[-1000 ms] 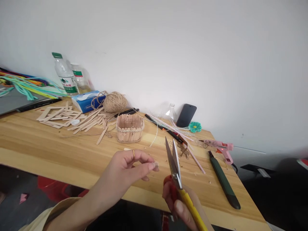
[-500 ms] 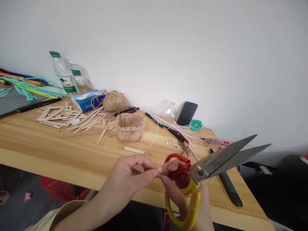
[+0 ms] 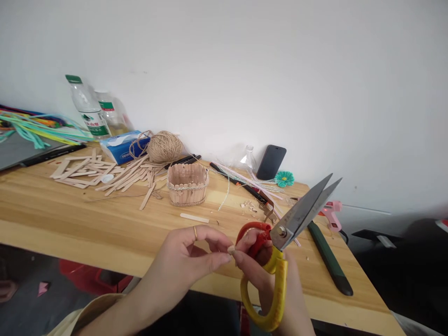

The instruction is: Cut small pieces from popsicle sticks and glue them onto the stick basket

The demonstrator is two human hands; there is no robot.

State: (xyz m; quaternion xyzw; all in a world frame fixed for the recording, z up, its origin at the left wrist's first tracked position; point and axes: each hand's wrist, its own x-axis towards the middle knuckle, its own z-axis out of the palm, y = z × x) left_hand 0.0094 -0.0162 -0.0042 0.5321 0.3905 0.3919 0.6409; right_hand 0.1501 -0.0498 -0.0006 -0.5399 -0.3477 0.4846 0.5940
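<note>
A tiny pale piece of wood (image 3: 231,250) is pinched between the fingertips of my left hand (image 3: 196,256), which wears a ring. My right hand (image 3: 259,266) touches the same piece with thumb and finger while the scissors (image 3: 285,228) hang on it. Their handles are red and yellow, and the slightly parted blades point up and to the right. Behind my hands stands a small basket (image 3: 188,193) of craft sticks with a braided band round it. One loose craft stick (image 3: 194,218) lies on the wooden table (image 3: 115,224) in front of the basket.
Left lie a craft-stick pile (image 3: 126,175), twine ball (image 3: 164,146), tissue pack (image 3: 126,148), bottles (image 3: 91,116) and pipe cleaners (image 3: 38,128). Right are a phone (image 3: 271,162), teal flower (image 3: 284,178), wood scraps (image 3: 249,205), pink glue gun (image 3: 332,214) and dark green tool (image 3: 329,256).
The scissor blades have come closer together and swung upward, showing more of the glue gun. My fingertips have shifted slightly around the small wooden piece. The view has moved a little.
</note>
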